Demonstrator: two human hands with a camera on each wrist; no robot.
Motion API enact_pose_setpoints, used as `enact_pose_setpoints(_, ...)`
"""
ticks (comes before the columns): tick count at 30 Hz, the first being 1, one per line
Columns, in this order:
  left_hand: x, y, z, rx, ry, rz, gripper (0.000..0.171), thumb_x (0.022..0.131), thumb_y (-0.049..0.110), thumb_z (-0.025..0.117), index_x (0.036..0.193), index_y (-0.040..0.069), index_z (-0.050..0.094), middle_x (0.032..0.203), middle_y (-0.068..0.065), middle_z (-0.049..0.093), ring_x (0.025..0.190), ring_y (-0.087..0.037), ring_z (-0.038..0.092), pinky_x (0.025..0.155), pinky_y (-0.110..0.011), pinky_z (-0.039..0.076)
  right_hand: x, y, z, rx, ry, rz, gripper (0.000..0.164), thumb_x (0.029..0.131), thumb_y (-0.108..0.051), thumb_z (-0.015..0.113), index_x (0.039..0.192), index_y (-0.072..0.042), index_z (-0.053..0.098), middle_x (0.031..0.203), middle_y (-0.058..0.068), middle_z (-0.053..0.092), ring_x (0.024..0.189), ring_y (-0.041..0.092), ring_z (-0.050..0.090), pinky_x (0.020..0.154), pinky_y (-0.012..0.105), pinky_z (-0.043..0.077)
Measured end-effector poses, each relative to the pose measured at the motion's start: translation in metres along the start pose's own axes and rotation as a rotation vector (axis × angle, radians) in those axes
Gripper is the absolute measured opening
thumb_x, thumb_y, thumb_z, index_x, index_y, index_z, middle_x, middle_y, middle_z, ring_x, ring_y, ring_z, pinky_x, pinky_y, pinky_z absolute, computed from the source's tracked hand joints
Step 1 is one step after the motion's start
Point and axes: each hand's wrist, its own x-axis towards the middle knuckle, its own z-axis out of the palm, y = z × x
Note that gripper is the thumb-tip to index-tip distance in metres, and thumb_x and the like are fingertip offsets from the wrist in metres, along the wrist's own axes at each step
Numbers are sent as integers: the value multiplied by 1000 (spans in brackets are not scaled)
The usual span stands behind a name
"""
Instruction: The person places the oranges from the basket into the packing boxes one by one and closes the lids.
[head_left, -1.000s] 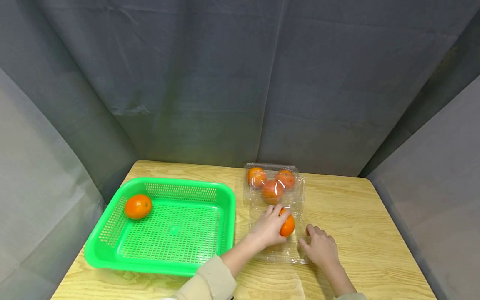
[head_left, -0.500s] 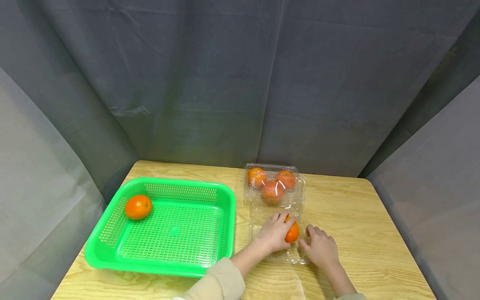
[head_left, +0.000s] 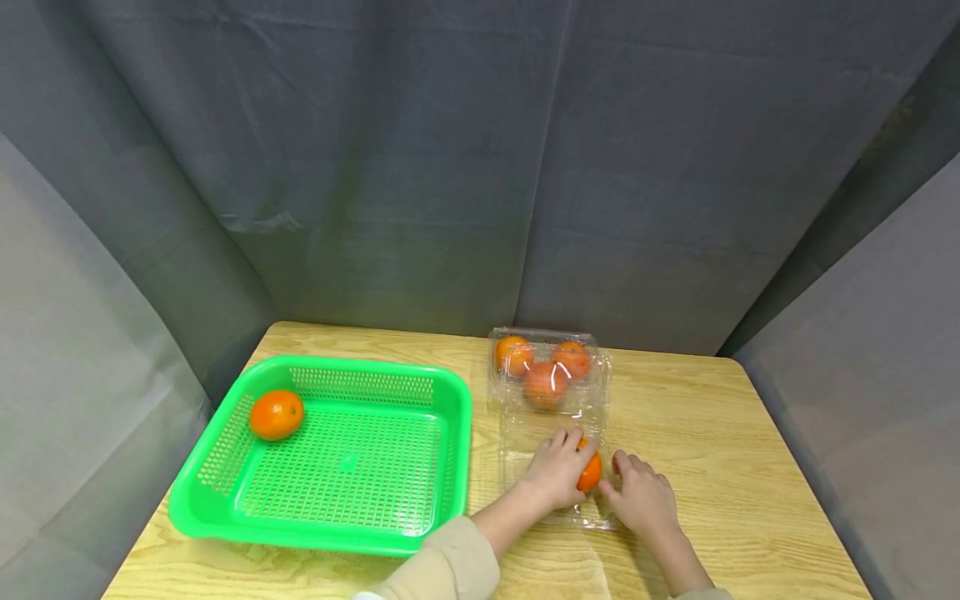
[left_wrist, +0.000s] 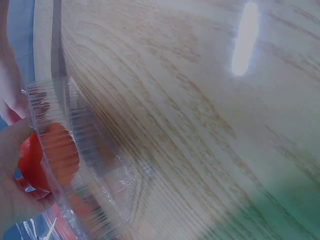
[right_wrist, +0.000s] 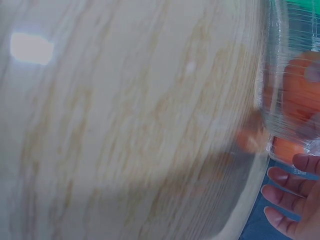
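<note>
My left hand (head_left: 557, 471) grips an orange (head_left: 589, 473) low over the near half of a clear plastic clamshell box (head_left: 525, 433). Through the ribbed box wall (left_wrist: 100, 165), the left wrist view shows the same orange (left_wrist: 31, 159) with fingers around it. Three more oranges sit in the far half of the box, one of them the front orange (head_left: 545, 386), with glare on the plastic over them. My right hand (head_left: 642, 496) is at the near right edge of the box, holding nothing. Its fingers (right_wrist: 287, 201) are spread and slightly bent in the right wrist view.
A green plastic basket (head_left: 457, 467) stands to the left of the box, with one orange (head_left: 277, 414) in its back left corner. The wooden table (head_left: 712, 450) extends to the right of the box. Grey curtains (head_left: 420, 167) hang behind and at both sides.
My left hand has moved right and toward me with the orange, bringing it close to the right hand. The right hand stays where it was.
</note>
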Motion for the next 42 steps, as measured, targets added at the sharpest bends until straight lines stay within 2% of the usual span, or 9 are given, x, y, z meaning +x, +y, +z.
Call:
enact_pose_setpoints(13, 1, 4, 7, 29, -20, -2, 76, 68, 44, 75, 133, 24, 43, 130, 3, 38, 113, -13, 39, 87, -29, 42, -2, 0, -2, 17, -20, -10, 29, 79, -33, 64, 91, -9, 53, 83, 5, 58, 69, 24, 57, 58, 43, 45)
enact_pose_setpoints(27, 0, 2, 18, 28, 33, 26, 74, 68, 45, 75, 130, 22, 41, 126, 5, 40, 112, -14, 39, 88, -30, 40, -1, -1, -3, 16, -31, -5, 30, 79, -33, 64, 93, -8, 53, 85, 6, 59, 71, 25, 57, 59, 44, 45)
enact_pose_setpoints(36, -3, 1, 16, 5, 38, 28, 76, 69, 41, 75, 133, 21, 40, 136, 1, 37, 123, -16, 35, 97, -35, 38, -1, 0, -3, 21, -30, -7, 30, 79, -33, 65, 92, -9, 53, 84, 5, 59, 67, 22, 56, 57, 41, 45)
enact_pose_setpoints(42, -4, 1, 15, -5, 29, 27, 75, 69, 39, 75, 133, 22, 41, 135, 1, 37, 124, -16, 34, 98, -35, 37, -1, 0, -2, 25, -33, -10, 31, 79, -33, 65, 93, -8, 53, 85, 6, 59, 66, 22, 55, 56, 41, 45)
